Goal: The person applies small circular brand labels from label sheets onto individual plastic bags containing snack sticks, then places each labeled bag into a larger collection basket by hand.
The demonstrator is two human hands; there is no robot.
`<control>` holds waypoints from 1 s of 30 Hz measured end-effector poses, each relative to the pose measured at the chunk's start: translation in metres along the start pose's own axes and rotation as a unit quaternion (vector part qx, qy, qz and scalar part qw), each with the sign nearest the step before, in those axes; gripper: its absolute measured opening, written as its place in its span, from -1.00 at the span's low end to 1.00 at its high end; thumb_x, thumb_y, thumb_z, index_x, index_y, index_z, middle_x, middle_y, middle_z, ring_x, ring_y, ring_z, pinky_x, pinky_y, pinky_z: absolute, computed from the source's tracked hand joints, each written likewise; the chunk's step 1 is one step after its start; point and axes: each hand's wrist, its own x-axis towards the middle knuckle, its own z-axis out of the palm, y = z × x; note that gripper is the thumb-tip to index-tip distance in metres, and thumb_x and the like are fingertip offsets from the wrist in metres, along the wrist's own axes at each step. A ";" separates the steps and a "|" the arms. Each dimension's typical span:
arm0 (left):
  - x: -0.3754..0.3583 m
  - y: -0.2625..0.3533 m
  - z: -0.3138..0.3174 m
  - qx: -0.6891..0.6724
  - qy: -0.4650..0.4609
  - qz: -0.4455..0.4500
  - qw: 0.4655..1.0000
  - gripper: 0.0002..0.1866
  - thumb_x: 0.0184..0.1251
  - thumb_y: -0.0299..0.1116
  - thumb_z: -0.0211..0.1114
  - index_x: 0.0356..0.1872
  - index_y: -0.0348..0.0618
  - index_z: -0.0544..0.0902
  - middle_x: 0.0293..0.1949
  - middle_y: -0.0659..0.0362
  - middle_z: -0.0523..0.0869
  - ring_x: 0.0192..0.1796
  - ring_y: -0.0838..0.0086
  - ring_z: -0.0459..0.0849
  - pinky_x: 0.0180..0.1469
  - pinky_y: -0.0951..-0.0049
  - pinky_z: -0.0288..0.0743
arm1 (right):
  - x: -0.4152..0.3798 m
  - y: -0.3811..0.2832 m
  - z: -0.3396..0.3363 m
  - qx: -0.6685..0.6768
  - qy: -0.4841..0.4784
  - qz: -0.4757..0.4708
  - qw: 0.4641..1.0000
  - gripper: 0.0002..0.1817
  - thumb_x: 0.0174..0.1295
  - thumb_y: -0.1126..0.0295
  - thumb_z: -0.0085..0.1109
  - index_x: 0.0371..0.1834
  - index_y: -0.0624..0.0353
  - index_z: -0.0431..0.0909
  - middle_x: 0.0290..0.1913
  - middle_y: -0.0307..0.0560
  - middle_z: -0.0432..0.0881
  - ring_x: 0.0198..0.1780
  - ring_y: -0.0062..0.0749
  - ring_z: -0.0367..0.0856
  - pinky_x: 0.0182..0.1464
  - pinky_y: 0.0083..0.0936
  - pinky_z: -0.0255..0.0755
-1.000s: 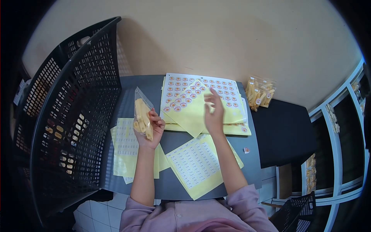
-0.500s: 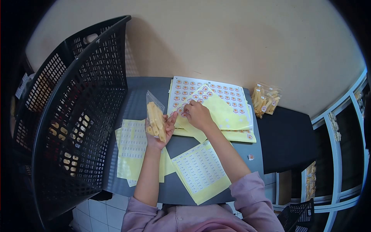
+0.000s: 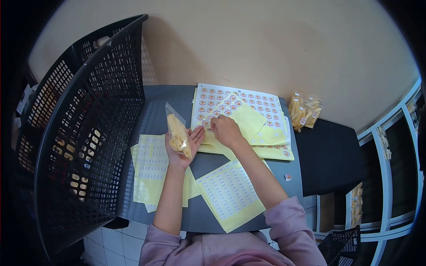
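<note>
A: Where was the clear bag (image 3: 177, 133)?
B: In the L hand (image 3: 194, 144), tilted across the palm w/ pale sticks inside. Fingers stretched twd the R hand. Bag hid part of the palm & most of the thumb, so can't tell if it was clamped.
A: And the R hand (image 3: 227, 131)?
B: Bunched fingertips at the near-left part of the top sticker sheet (image 3: 248, 117), just beside the L fingertips but apart. Knuckles blocked the view; can't tell if it pinched a sticker.
A: Beyond the hands?
B: Sheet stack (image 3: 262, 99) w/ round stickers, partly covered by that top sheet. Print too small to read.
A: Nearer the body?
B: Small-label sheets (image 3: 233, 190) below the R hand, text illegible; R forearm ran past their edge. Loose sticker (image 3: 288, 177) right of that forearm.
A: Farther out?
B: Black basket (image 3: 111, 80) left of the L hand, cut off by the dark rim, contents unclear. Filled bags (image 3: 306, 111) right of the R hand, overlapping, count unclear.
</note>
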 end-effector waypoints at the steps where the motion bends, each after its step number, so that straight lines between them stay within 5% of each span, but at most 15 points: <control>1: -0.001 -0.001 0.002 0.000 0.000 0.001 1.000 -0.38 0.14 0.14 -0.18 -0.37 -0.41 0.33 0.09 -0.37 0.16 0.24 -0.06 0.09 0.30 0.12 -0.04 | 0.001 0.000 -0.001 0.013 -0.023 0.010 1.000 -0.94 -0.06 0.50 0.02 -0.53 0.18 0.50 -0.41 0.04 0.50 -0.31 -0.09 0.52 -0.28 -0.28 0.42; 12: -0.003 -0.004 0.004 0.065 0.015 0.015 0.998 -0.40 0.11 0.08 -0.14 -0.20 -0.42 0.28 0.06 -0.27 0.28 0.22 0.03 0.18 0.27 0.21 0.04 | 0.000 0.013 -0.023 0.103 -0.170 0.024 0.980 -0.85 0.01 0.44 0.00 -0.38 0.27 0.49 -0.37 0.13 0.53 -0.27 -0.06 0.53 -0.19 -0.34 0.39; 16: -0.007 -0.015 0.020 0.068 0.062 0.029 0.995 -0.40 0.21 0.06 -0.23 -0.14 -0.42 0.33 0.13 -0.29 0.21 0.24 0.04 0.15 0.27 0.16 0.05 | -0.012 0.023 -0.031 0.264 -0.062 0.058 0.961 -0.83 0.11 0.38 0.03 -0.33 0.28 0.44 -0.27 -0.05 0.54 -0.18 -0.35 0.50 -0.06 -0.45 0.33; 18: -0.013 -0.026 0.028 0.297 0.060 0.054 0.952 -0.44 0.23 -0.01 -0.19 0.00 -0.35 0.31 0.11 -0.11 0.31 0.19 0.22 0.29 0.21 0.20 0.16 | -0.024 0.024 -0.041 0.305 0.000 0.056 0.951 -0.82 0.14 0.36 0.02 -0.32 0.28 0.43 -0.25 -0.08 0.53 -0.15 -0.42 0.48 -0.02 -0.48 0.31; 20: -0.009 -0.031 0.014 0.387 0.048 0.020 0.921 -0.50 0.28 -0.09 -0.14 0.11 -0.24 0.23 -0.02 0.06 0.45 0.06 0.35 0.44 0.06 0.36 0.35 | -0.038 0.028 -0.050 0.458 0.106 0.053 0.881 -0.85 0.09 0.38 0.06 -0.39 0.26 0.44 -0.22 -0.07 0.45 -0.16 -0.39 0.44 -0.12 -0.50 0.31; 24: -0.021 -0.048 0.031 0.563 -0.008 0.068 0.823 -0.52 0.28 -0.22 -0.07 0.15 -0.21 0.10 0.00 0.03 0.40 0.08 0.42 0.39 0.07 0.44 0.32 | -0.068 0.014 -0.092 0.466 0.148 0.071 0.869 -0.89 0.07 0.42 0.08 -0.42 0.24 0.45 -0.25 -0.09 0.43 -0.16 -0.38 0.42 -0.08 -0.48 0.28; 25: -0.023 -0.050 0.033 0.623 -0.029 0.058 0.780 -0.52 0.27 -0.29 -0.02 0.15 -0.20 0.07 0.01 0.00 0.36 0.09 0.45 0.36 0.08 0.48 0.29 | -0.074 0.011 -0.098 0.385 0.138 0.038 0.912 -0.90 0.05 0.44 0.09 -0.44 0.23 0.45 -0.26 -0.09 0.42 -0.15 -0.37 0.41 -0.07 -0.49 0.27; 30: -0.025 -0.057 0.029 0.546 -0.028 0.027 0.837 -0.50 0.28 -0.26 -0.10 0.18 -0.21 0.02 0.03 -0.03 0.33 0.09 0.40 0.35 0.10 0.49 0.23 | -0.093 -0.015 -0.101 0.114 0.103 -0.030 0.988 -0.95 -0.02 0.54 0.10 -0.49 0.22 0.43 -0.23 -0.13 0.41 -0.06 -0.29 0.36 0.02 -0.43 0.19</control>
